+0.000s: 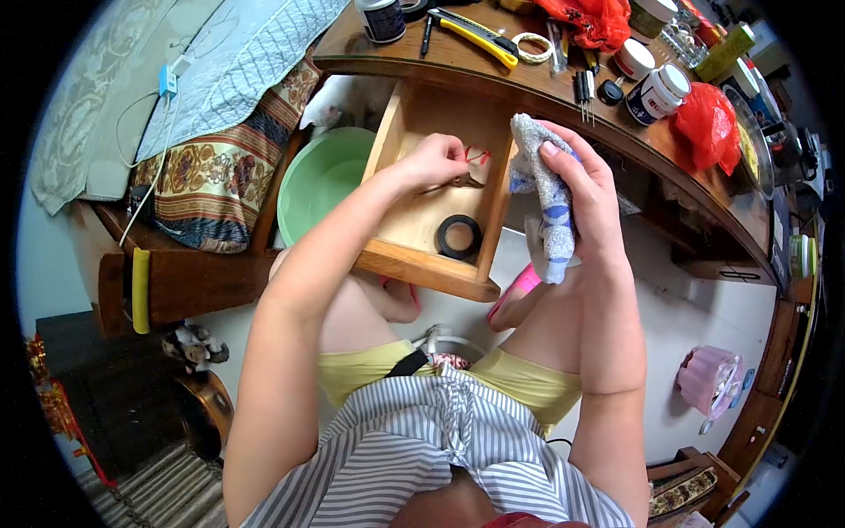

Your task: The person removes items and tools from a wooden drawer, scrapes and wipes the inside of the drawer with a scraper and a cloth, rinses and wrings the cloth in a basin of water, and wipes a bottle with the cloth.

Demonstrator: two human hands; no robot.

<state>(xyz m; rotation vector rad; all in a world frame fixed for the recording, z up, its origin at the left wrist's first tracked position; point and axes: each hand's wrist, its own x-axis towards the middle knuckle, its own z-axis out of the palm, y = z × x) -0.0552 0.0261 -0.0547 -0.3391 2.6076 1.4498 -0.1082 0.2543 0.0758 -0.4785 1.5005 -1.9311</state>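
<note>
An open wooden drawer (431, 265) juts out from under the desk. Inside it, my left hand (433, 164) has its fingers pinched together at a small dark item, too hidden to name, beside a thin red cord (478, 157). A roll of black tape (459, 237) lies near the drawer's front. Just right of the drawer, my right hand (583, 180) grips a grey-and-blue cloth (554, 207), which hangs down below the fingers.
On the desk (493, 77) are a yellow utility knife (475, 37), white bottles (658, 94) and red plastic bags (707, 128). A green basin (321, 180) stands left of the drawer. A pink bin (707, 380) is on the floor at right.
</note>
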